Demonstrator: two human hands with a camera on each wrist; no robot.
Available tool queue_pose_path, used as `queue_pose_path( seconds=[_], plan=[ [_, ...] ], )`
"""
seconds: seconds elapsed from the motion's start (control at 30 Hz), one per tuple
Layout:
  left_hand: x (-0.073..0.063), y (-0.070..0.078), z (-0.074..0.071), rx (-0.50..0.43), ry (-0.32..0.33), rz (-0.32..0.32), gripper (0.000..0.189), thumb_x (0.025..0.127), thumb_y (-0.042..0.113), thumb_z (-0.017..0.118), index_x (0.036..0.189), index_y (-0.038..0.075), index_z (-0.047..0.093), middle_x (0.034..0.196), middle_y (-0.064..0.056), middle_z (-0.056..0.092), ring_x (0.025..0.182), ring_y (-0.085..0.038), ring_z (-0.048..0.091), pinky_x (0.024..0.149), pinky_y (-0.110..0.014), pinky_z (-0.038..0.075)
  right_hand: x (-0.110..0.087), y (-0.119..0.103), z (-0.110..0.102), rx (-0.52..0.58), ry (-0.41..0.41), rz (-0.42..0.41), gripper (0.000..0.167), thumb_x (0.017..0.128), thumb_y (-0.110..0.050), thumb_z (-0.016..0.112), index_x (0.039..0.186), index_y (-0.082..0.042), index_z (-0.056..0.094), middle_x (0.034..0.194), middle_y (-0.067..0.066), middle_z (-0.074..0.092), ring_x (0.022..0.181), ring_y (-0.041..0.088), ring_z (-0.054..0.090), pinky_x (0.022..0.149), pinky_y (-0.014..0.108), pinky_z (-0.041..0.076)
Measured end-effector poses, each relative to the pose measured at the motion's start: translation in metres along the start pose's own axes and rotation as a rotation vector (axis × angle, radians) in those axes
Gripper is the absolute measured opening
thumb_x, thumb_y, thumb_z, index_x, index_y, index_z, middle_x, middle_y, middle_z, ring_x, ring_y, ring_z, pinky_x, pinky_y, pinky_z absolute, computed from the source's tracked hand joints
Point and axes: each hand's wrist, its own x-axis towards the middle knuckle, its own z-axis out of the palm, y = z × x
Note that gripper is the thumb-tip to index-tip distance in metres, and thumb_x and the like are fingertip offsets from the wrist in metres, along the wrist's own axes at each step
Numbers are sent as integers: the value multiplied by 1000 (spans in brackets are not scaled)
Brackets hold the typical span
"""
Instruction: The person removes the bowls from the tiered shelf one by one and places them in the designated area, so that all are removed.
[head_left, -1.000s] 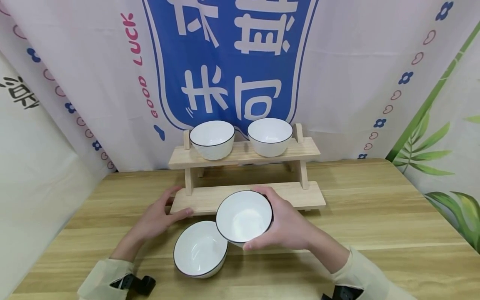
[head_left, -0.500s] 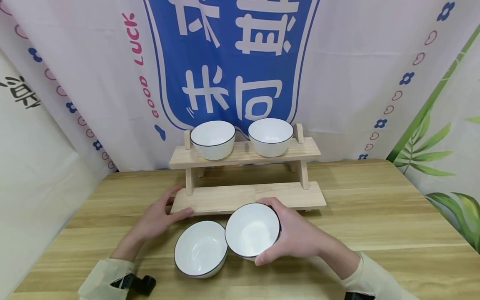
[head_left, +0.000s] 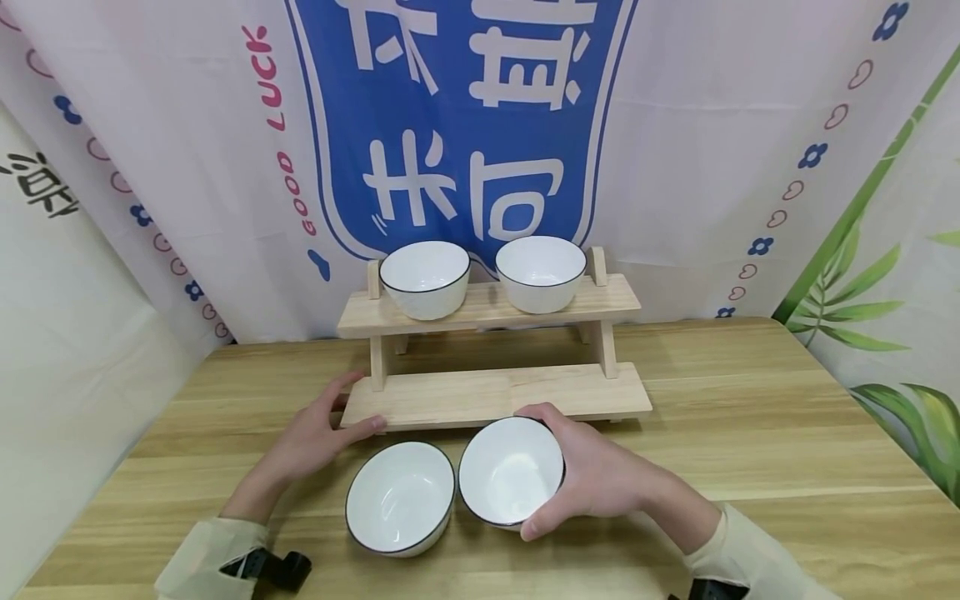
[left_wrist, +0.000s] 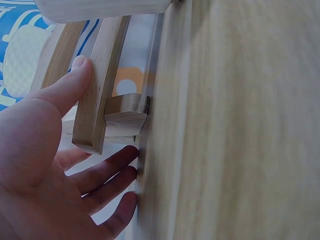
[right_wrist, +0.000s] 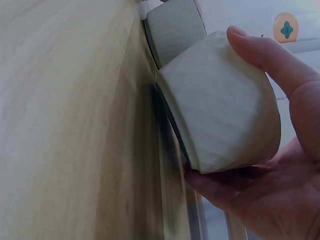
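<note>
My right hand (head_left: 592,467) grips a white bowl (head_left: 512,471) with a dark rim, thumb on the near side and fingers at the far side. In the right wrist view this bowl (right_wrist: 220,105) is tilted, close over the table. Just left of it another white bowl (head_left: 401,500) stands on the table. My left hand (head_left: 311,437) holds the left end of the two-tier wooden stand (head_left: 487,398). In the left wrist view its thumb lies on the plank (left_wrist: 97,95), the index finger partly hidden behind it and the other fingers extended below.
Two more white bowls, a left one (head_left: 425,279) and a right one (head_left: 540,273), sit on the stand's upper shelf. A printed cloth (head_left: 675,167) hangs right behind the wooden table (head_left: 750,442).
My right hand has brought its bowl toward me, lower and slightly right, from overlapping the lower shelf to beside the other table bowl. The left hand stays at the stand.
</note>
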Motion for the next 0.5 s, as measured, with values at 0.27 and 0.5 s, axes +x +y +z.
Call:
queue_pose_path(
  seconds=[0.27, 0.5],
  plan=[
    [1, 0, 0, 10, -3, -9, 104, 96, 65, 72, 172, 19, 19, 158, -34, 49, 145, -51, 50, 109, -69, 45, -4, 1, -5, -1, -51, 7, 106, 64, -33, 104, 149, -15, 43, 136, 10, 64, 118, 25, 66, 101, 40, 54],
    [1, -1, 1, 4, 1, -4, 103, 96, 65, 72, 172, 19, 20, 158, -33, 48, 146, -50, 49, 111, -69, 44, -2, 4, -3, -9, -102, -15, 108, 66, -32, 103, 153, -14, 41, 138, 9, 65, 119, 24, 67, 105, 33, 52]
  ],
)
